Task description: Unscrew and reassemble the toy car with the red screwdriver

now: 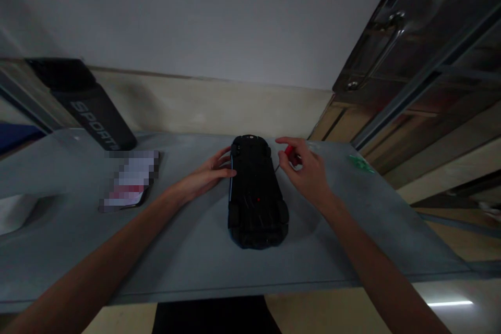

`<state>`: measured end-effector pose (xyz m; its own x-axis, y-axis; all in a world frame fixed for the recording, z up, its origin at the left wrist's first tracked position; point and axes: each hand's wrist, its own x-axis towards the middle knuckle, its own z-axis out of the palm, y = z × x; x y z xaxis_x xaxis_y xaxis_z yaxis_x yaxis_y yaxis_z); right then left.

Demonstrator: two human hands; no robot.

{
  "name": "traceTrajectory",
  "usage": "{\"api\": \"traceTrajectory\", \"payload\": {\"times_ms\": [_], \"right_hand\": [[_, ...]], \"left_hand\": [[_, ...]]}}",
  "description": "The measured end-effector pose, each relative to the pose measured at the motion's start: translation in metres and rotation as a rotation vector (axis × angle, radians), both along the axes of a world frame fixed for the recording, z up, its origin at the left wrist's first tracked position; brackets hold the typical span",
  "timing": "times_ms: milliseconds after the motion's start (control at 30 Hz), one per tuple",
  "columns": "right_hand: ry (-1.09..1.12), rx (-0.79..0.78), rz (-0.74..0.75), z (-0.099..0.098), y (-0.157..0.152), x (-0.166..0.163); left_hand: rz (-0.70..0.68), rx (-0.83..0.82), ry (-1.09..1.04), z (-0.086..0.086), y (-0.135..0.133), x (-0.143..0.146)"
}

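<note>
Head view: a glossy black toy car (256,188) with blue edging lies wheels-up on a smooth grey table (188,261). The left hand (207,175), fingers loosely spread, touches its left side; the right hand (307,169) pinches a thin-shafted, red-handled tool (288,150) beside its right.

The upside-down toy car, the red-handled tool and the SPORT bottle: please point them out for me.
Toy car (256,188), head view: middle of its upturned black underside.
Red-handled tool (289,150), head view: its red handle.
SPORT bottle (94,115), head view: its dark body.
</note>
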<state>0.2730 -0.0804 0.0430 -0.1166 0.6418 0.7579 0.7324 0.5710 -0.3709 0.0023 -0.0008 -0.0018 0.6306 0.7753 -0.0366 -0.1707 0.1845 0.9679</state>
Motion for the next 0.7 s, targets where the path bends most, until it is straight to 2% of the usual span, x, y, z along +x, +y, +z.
{"api": "traceTrajectory", "payload": {"times_ms": [200,467,700], "right_hand": [[-0.026,-0.030,0.016,0.0029,-0.0032,0.0001],[0.016,0.028,-0.020,-0.0006,0.0005,-0.0026],[-0.006,-0.002,0.027,-0.0002,0.0009,-0.0001]], "left_hand": [[0.000,0.000,0.006,-0.0052,0.0044,-0.0007],[0.023,-0.023,0.022,0.0023,-0.0004,0.0006],[0.009,0.004,0.029,-0.0010,0.0022,-0.0007]]}}
